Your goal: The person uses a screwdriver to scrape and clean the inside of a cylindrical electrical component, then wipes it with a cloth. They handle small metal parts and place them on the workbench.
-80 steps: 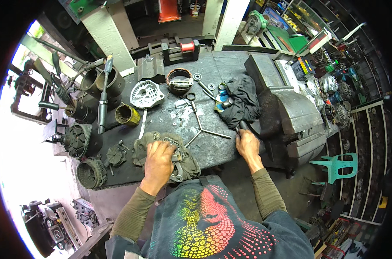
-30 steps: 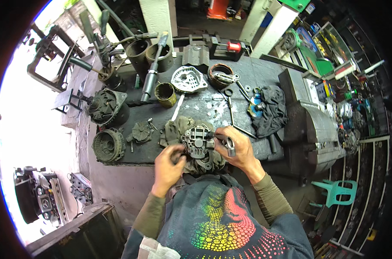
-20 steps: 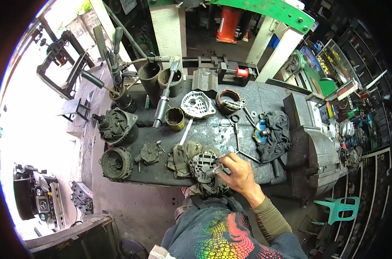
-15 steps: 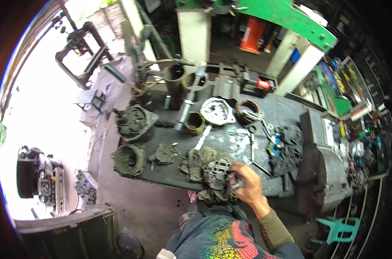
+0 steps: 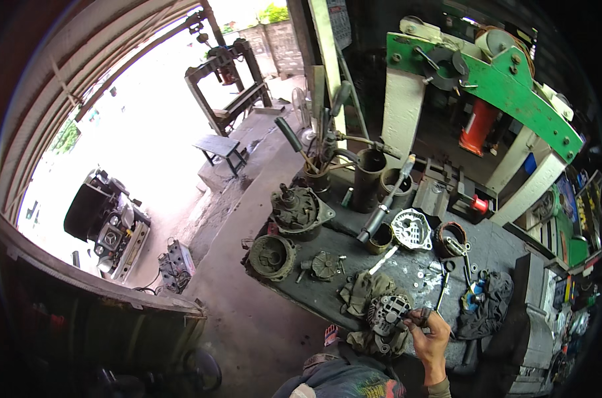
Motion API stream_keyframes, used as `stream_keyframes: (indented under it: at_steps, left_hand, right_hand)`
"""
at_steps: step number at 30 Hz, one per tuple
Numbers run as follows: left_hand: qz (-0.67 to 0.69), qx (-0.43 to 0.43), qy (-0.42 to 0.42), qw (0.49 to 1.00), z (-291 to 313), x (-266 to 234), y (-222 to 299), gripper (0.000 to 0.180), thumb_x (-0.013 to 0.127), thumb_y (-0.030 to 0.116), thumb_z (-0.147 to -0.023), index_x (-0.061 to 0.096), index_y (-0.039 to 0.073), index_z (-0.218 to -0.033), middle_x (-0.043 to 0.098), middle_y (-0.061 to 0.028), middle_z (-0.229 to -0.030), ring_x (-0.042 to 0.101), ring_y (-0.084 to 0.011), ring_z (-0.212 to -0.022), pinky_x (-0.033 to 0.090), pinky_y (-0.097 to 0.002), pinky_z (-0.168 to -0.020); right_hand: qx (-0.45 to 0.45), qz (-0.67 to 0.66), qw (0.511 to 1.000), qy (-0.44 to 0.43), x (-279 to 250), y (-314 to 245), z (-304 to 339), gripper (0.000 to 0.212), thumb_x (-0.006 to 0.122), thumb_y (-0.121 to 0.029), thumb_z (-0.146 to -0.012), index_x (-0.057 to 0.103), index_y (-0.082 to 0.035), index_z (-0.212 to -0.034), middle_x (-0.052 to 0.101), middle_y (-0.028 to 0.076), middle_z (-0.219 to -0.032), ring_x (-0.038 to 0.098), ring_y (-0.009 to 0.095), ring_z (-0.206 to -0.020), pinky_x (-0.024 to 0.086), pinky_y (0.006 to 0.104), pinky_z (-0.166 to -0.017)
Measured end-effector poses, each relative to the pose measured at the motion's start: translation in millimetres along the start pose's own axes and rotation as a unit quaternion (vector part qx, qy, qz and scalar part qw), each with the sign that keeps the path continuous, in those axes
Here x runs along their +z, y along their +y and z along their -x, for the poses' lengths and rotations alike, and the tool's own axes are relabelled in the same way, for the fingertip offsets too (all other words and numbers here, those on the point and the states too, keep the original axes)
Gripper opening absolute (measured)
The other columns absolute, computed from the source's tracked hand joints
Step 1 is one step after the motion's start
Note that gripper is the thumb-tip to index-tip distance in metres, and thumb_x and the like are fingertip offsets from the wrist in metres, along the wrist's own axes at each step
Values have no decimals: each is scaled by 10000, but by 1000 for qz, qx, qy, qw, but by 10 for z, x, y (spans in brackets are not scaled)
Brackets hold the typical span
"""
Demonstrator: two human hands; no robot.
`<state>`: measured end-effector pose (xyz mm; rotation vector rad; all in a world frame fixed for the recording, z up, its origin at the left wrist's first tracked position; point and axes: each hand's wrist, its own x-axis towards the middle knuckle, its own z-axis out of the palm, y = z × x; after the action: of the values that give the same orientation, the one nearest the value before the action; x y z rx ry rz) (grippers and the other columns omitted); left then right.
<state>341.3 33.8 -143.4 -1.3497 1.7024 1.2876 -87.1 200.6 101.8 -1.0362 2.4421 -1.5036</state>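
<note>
My right hand [image 5: 431,337] is closed at the right side of an alternator [image 5: 388,314], its thumb and fingers pinched together. What is between the fingertips is dark and too small to make out. The alternator's slotted end is turned up. A crumpled olive-grey rag [image 5: 364,293] lies against and under it at the bench's near edge. My left hand does not show. Beyond the alternator lie a bright metal housing half [image 5: 413,229] and a ring with copper windings [image 5: 452,239]. A long-handled ratchet [image 5: 380,215] leans across the metal cups.
On the bench's left side sit a larger alternator [image 5: 302,213], a round finned housing [image 5: 271,257] and a small rotor-like part [image 5: 325,266]. To the right are a black cloth [image 5: 490,308] and a T-handled wrench [image 5: 443,292]. A green steel frame [image 5: 506,93] stands behind.
The view has swung left and up, so the bench sits lower and further right. The grey metal piece seen in my right hand earlier no longer shows clearly; the hand stays beside the alternator.
</note>
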Motion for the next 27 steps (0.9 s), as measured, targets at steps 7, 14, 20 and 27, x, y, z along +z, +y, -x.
stream_keyframes:
  at_steps: [7, 14, 20, 27]
  left_hand:
    - [-9, -2, -3, 1000, 39, 113, -35, 303, 652, 303, -991, 775, 26, -1000, 737, -217, -946, 716, -403, -903, 570, -535, -790]
    - [-144, 74, -24, 986, 126, -143, 42, 334, 653, 320, -980, 781, 13, -1004, 750, -257, -985, 731, -437, -949, 577, -559, -825]
    - [-207, 273, 127, 931, 361, -896, 1613, 281, 618, 267, -942, 777, 42, -997, 754, -269, -992, 719, -489, -966, 575, -573, -835]
    - [-38, 677, 206, 706, 1028, -768, 3733, 436, 829, 91, -829, 695, 54, -1242, 698, -170, -1228, 648, -399, -1129, 541, -455, -1003]
  right_hand:
    - [4, -75, 997, 22, 77, -9, -28, 219, 872, -7, -835, 731, 0, -1002, 759, 115, -980, 728, 191, -778, 564, 316, -699]
    - [-32, -26, 998, -44, -29, 106, 17, 244, 798, 46, -853, 777, -14, -1088, 800, 146, -1011, 779, 248, -828, 592, 332, -758]
    - [-41, -41, 998, 27, 3, 108, 28, 244, 886, 61, -781, 735, 27, -970, 764, 135, -970, 745, 207, -862, 580, 320, -744]
    - [-26, -6, 999, 40, 136, 43, -57, 298, 859, -61, -811, 598, 0, -941, 594, 118, -883, 587, 271, -760, 482, 343, -699]
